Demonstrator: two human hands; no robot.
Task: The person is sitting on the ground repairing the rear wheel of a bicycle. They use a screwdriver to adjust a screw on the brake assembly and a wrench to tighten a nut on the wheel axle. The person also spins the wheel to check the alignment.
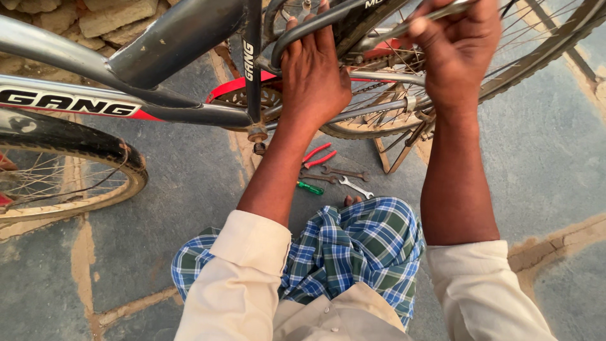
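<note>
Mid-adjustment at the rear wheel (536,50), just under both hands: left hand (314,76) curled shut around a dark curved frame tube (303,28), right hand (457,53) clenched on a thin metal rod (404,28), calling next for steady bracing; spanners (344,177) below, untouched.

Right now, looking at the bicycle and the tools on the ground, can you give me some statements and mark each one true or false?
1. The left hand grips a curved dark tube of the bicycle. True.
2. The red-handled pliers are in the right hand. False: they lie on the stone floor.
3. A green-handled screwdriver lies near the spanners. True.
4. The bicycle lies flat on its side. False: its wheels stand upright.
</note>
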